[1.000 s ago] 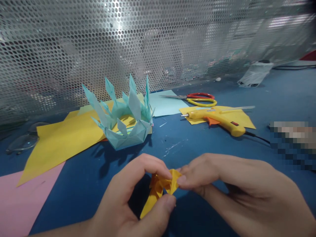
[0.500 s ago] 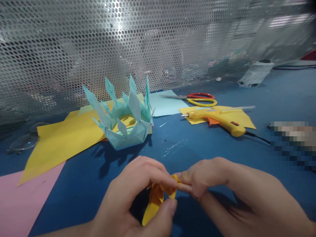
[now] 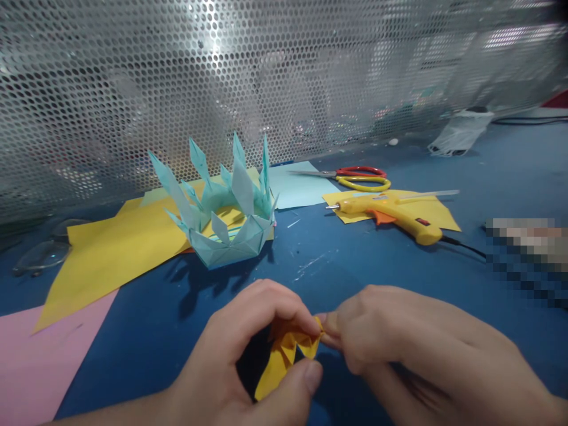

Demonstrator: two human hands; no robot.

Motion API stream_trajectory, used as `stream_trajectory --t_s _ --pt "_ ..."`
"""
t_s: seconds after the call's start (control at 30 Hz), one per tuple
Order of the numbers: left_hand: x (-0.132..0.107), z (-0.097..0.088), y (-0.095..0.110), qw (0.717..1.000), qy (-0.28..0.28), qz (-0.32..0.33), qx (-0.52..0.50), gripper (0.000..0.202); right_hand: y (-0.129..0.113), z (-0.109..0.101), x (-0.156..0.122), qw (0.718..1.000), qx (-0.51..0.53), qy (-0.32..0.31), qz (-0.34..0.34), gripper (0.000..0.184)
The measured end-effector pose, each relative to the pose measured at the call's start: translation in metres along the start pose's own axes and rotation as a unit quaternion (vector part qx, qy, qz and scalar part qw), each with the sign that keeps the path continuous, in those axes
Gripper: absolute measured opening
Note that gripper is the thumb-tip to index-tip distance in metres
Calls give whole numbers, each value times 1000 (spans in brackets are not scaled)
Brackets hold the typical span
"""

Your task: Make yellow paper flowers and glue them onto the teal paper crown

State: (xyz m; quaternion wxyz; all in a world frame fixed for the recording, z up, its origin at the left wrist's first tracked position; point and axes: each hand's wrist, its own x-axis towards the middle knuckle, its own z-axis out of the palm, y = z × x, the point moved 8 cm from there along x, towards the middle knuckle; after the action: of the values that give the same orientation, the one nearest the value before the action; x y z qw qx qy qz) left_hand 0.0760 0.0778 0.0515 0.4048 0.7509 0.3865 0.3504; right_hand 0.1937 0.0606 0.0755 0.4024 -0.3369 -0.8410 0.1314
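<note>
Both hands work low in the middle of the view on a small folded yellow paper piece (image 3: 284,355). My left hand (image 3: 239,361) pinches it between thumb and fingers from the left. My right hand (image 3: 412,355) pinches its upper right tip with closed fingers. Behind them on the blue table (image 3: 355,260) stands a teal folded paper crown (image 3: 222,207) with several tall points.
Yellow paper sheets (image 3: 110,254) and a pink sheet (image 3: 31,361) lie at the left. A light blue sheet (image 3: 297,186), red and yellow scissors (image 3: 355,176) and a yellow glue gun (image 3: 390,214) lie at the right. A perforated metal screen (image 3: 266,77) backs the table. Glasses (image 3: 39,254) sit far left.
My hands have kept pinching the yellow piece, shifting their fingers slightly. My right hand's fingers have curled more over its tip. Nothing else has moved.
</note>
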Motion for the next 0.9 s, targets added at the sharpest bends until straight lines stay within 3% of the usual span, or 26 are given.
stream_trajectory --t_s 0.13,0.37,0.67,0.9 --pt "-1 1 -1 1000 -7 -6 8 18 2 2 1 1000 1 -9 3 27" --pt "0 -3 6 999 36 35 12 18 -7 2 -1 999 11 -8 -44 25" --pt "2 -9 13 992 69 73 78 21 2 10 -1 999 22 -42 12 24" --pt "3 -4 13 994 36 76 73 20 4 3 -1 997 57 -18 43 21"
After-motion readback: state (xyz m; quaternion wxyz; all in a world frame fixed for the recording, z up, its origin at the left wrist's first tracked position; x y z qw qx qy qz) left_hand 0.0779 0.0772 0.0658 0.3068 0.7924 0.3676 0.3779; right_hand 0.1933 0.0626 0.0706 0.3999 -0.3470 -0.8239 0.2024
